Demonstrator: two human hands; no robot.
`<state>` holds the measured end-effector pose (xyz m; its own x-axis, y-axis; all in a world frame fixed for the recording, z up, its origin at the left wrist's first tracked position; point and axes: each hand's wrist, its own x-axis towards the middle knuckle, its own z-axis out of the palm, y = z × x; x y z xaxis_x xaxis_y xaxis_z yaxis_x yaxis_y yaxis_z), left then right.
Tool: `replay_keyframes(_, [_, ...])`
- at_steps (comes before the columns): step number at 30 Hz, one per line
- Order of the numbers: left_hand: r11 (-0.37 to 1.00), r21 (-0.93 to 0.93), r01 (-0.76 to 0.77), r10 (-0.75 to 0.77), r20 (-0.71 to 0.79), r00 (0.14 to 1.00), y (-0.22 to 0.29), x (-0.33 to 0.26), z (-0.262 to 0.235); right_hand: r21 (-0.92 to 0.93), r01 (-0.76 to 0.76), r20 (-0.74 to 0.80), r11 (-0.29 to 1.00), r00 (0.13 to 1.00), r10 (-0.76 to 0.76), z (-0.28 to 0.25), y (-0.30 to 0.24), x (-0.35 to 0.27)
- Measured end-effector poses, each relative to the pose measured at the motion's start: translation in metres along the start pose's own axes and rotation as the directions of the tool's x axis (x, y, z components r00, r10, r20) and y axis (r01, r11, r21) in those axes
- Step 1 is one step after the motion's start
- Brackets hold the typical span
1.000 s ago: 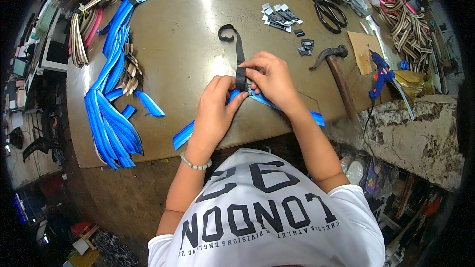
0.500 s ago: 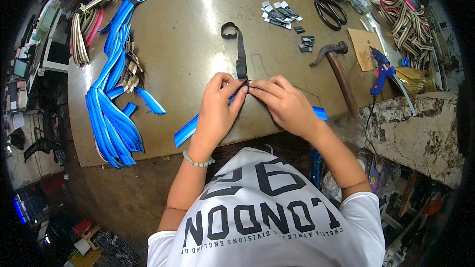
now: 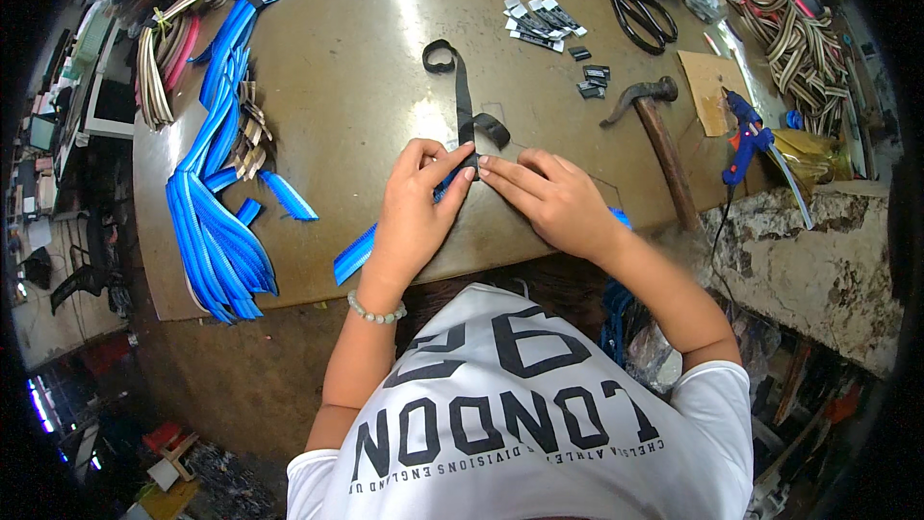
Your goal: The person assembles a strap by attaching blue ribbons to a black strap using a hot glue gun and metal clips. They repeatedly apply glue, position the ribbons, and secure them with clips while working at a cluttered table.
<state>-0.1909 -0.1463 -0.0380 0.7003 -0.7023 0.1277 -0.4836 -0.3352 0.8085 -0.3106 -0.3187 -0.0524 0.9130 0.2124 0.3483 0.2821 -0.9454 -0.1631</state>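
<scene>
A narrow black tape (image 3: 463, 87) runs away from my hands along the table, its far end curled into a loop. Thumb and forefinger of my left hand (image 3: 416, 207) pinch it where it meets a blue striped strap (image 3: 354, 256) lying crosswise under both hands. Opposite, the fingertips of my right hand (image 3: 553, 204) press together on the same joint. A short free end of the tape bends up in a curl just beyond the fingertips. How tape and strap overlap is hidden by the fingers.
A bundle of blue straps (image 3: 217, 202) lies left. To the right are a hammer (image 3: 664, 149), a blue glue gun (image 3: 741, 143) on cardboard (image 3: 705, 87), black scissors (image 3: 637, 14), small black pieces (image 3: 594, 82) and white-and-black labels (image 3: 541, 23). Striped cords (image 3: 794, 58) pile up far right.
A short end of the black tape now curls up beyond my right fingertips, where none showed before. Both hands stay at the joint, fingers slightly shifted.
</scene>
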Motion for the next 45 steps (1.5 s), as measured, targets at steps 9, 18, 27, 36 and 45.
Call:
replay_keyframes(9, [0.975, 0.182, -0.130, 0.132, 0.000, 0.991, 0.005, 0.005, 0.003, 0.024, -0.339, -0.146, 0.940, 0.929, 0.339, -0.025, 0.014, -0.012])
replay_keyframes(18, [0.992, 0.075, -0.100, 0.119, -0.318, 0.941, 0.004, -0.027, -0.004, 0.255, -0.911, -0.217, 0.323, 0.271, 0.938, -0.080, 0.020, -0.049])
replay_keyframes(27, [0.996, 0.052, -0.079, 0.091, -0.288, 0.953, -0.013, -0.029, 0.001, 0.302, -0.645, 0.086, 0.702, 0.752, 0.653, -0.025, -0.071, -0.001])
replay_keyframes(36, [0.959, 0.256, -0.118, 0.165, -0.168, 0.972, -0.003, -0.027, 0.004, 0.404, -0.768, 0.146, 0.497, 0.591, 0.794, -0.053, -0.054, -0.006])
replay_keyframes(45, [0.816, 0.488, -0.310, 0.303, 0.096, 0.948, 0.003, -0.016, -0.007, -0.199, -0.859, -0.391, 0.472, 0.511, 0.766, -0.078, 0.036, -0.080])
